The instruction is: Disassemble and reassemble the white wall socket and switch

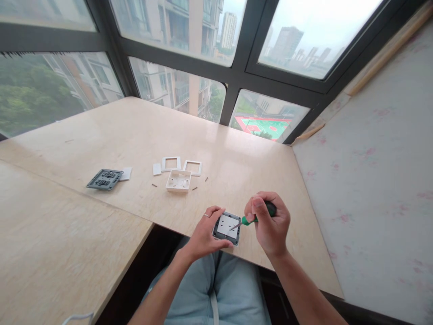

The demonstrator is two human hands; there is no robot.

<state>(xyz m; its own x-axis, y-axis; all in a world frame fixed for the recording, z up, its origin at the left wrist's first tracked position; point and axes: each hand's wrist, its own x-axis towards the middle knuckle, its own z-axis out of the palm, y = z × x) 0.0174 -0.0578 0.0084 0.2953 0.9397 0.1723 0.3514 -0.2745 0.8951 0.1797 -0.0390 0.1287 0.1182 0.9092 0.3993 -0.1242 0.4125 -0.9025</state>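
Observation:
My left hand (pixel 210 232) grips a wall socket (pixel 227 225) by its left side, thumb along the near edge and fingers at the far corner. The socket has a white slotted face in a dark grey frame and rests near the front edge of the table. In my right hand (pixel 271 223) is a screwdriver (pixel 246 220) with a green and black handle, fingers wrapped round it. Its metal shaft slants down to the left, the tip over the white face; whether it touches cannot be made out.
Beyond my hands on the table (pixel 135 135) lie a white back box (pixel 178 181), two white frames (pixel 171 164), a small white plate (pixel 157 169) and several screws (pixel 195 188). Farther left, a dark grey switch module (pixel 105 179) leans on a white piece (pixel 126 174). A wall (pixel 368 180) bounds the right side.

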